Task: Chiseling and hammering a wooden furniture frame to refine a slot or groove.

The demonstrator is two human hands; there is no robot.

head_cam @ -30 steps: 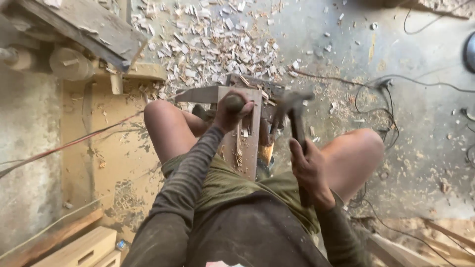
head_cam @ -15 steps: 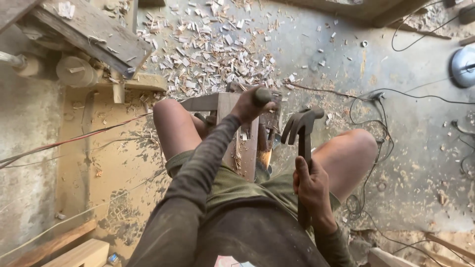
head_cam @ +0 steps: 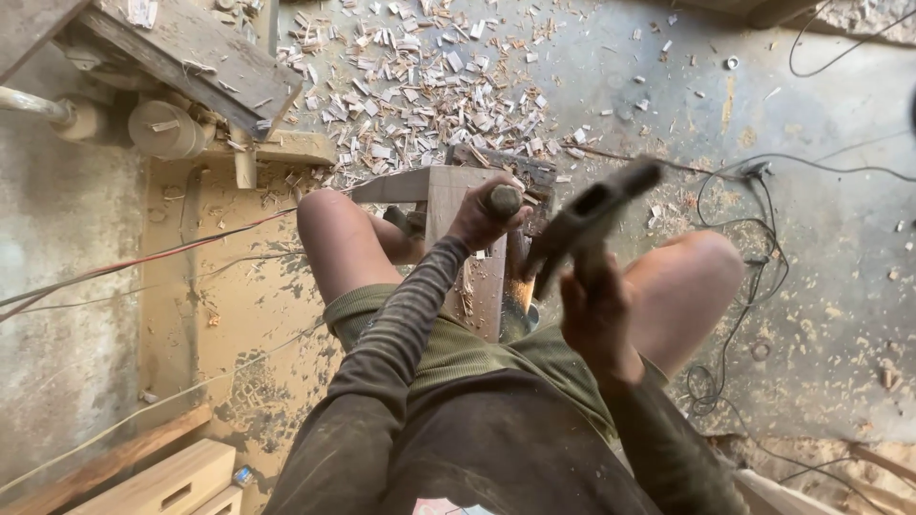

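I am gripping the hammer (head_cam: pixel 584 215) handle in my right hand (head_cam: pixel 599 319), its blurred head lying just right of the chisel (head_cam: pixel 503 200) that my left hand (head_cam: pixel 482 212) fingers are clamping upright on the wooden block (head_cam: pixel 458 195) between my knees.

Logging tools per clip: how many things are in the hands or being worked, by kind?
Hammers: 1, hammer in the right hand
Chisels: 1, chisel handle in the left hand
Wooden workpieces: 1, wooden piece between the knees
Total: 3
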